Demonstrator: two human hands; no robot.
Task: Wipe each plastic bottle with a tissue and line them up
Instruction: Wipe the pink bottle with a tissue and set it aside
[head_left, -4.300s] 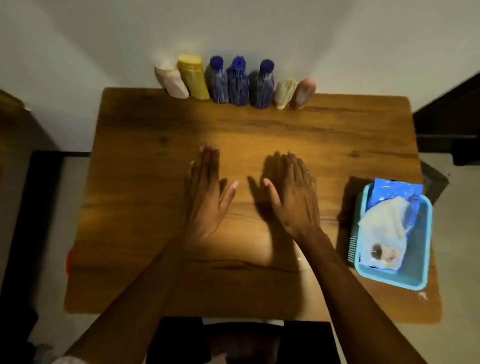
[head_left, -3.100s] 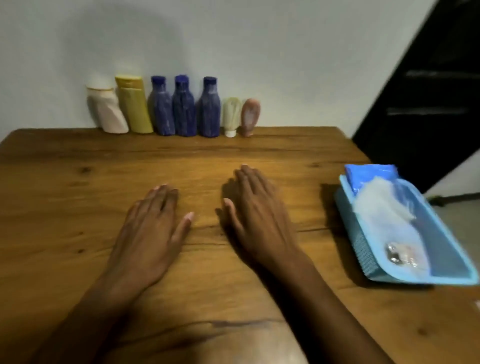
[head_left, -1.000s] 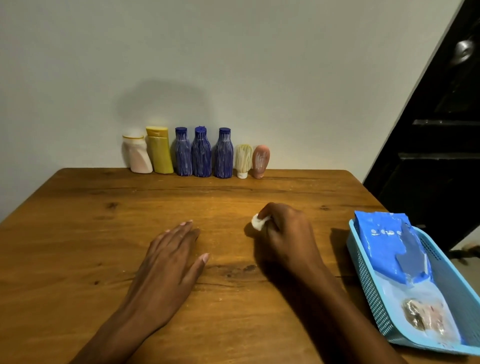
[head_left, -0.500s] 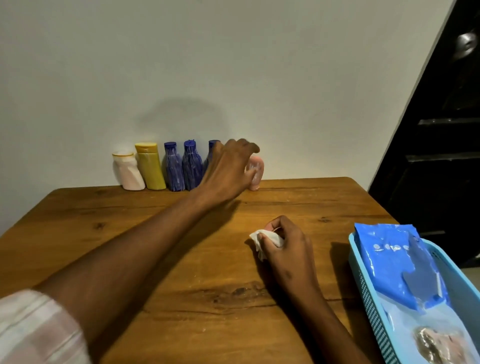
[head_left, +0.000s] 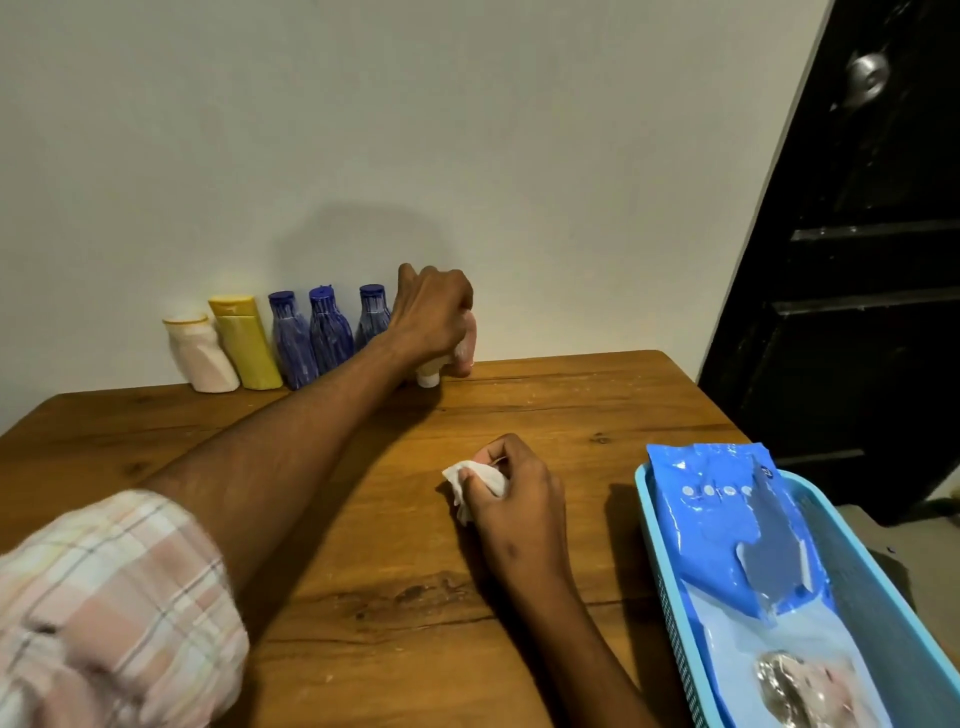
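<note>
Your left hand (head_left: 434, 317) grips the small cream bottle (head_left: 430, 375) at the row's right end, mid-frame. Your right hand (head_left: 511, 499) pinches the tissue (head_left: 475, 480). No bottle looks wiped yet; all seven remain.

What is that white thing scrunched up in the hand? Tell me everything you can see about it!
It is a tissue, white, thin and soft-looking, crumpled into a small wad. The right hand grips it with curled fingers, so only part shows: a wrinkled flap pokes out on the left of the fist and a corner hangs down toward the wooden table. The hand rests near the middle of the table, left of the blue basket. Whether the tissue is wet or dry cannot be told.
</note>
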